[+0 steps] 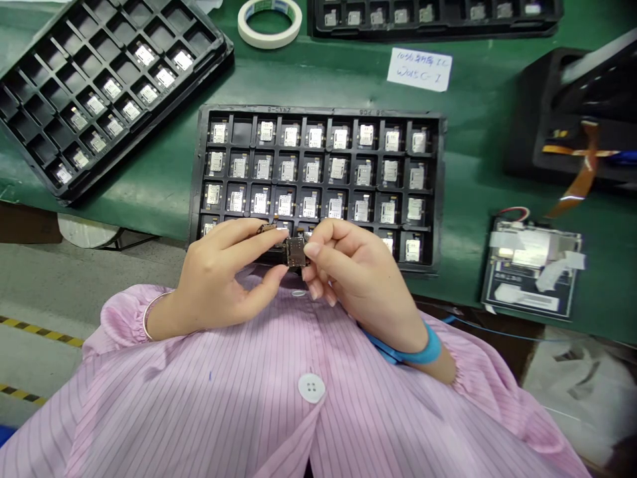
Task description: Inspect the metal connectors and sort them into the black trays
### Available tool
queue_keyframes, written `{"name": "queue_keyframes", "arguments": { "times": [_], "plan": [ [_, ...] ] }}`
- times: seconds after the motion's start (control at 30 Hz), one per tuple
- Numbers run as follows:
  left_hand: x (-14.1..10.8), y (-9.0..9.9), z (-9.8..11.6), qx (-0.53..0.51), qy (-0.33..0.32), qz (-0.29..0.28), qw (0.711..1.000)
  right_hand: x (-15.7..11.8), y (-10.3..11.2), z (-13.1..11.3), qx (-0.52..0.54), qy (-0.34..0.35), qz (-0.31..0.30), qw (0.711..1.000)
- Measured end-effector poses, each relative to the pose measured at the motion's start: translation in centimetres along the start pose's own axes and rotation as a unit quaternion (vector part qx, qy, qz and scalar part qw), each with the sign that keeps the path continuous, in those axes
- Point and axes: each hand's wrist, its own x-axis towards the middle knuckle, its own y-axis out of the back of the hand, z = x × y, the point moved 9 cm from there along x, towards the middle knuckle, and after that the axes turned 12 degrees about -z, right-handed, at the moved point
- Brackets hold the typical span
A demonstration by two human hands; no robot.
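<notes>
Just over the near edge of a black compartment tray, my right hand pinches a small dark circuit board between thumb and fingers. My left hand is curved around the board's left side, thumb below and index finger above, with the fingertips at its edge. A second small board shows between the index and middle fingers of my left hand and is partly hidden. Small boards with silvery metal parts fill most compartments of the tray; one in the top row holds none. My hands cover part of its front row.
Another black tray, partly filled, lies angled at upper left. Beyond are a tape roll, a handwritten label and a third tray. At right sit a black fixture with an orange flex cable and a taped device.
</notes>
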Motion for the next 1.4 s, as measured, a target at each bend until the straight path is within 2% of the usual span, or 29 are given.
{"name": "queue_keyframes", "arguments": {
  "times": [0.2, 0.63, 0.83, 1.0, 1.4],
  "plan": [
    [-0.1, 0.3, 0.7, 0.036, -0.036, 0.020, 0.998, -0.1, 0.0, 0.0, -0.014, -0.001, -0.003, 1.000],
    [-0.2, 0.4, 1.3, 0.050, -0.066, 0.018, 0.996, -0.1, -0.2, 0.1, -0.016, 0.002, -0.017, 1.000],
    [-0.1, 0.4, 1.8, 0.089, -0.093, 0.012, 0.992, -0.2, -0.3, -0.1, -0.023, 0.006, -0.020, 1.000],
    [-0.1, 0.7, 2.5, 0.118, -0.121, 0.035, 0.985, -0.2, -0.3, -0.3, -0.025, 0.007, -0.025, 0.999],
    [0.0, 0.7, 2.9, 0.132, -0.128, 0.027, 0.983, -0.3, -0.4, -0.5, -0.028, 0.015, -0.028, 0.999]
  ]
}}
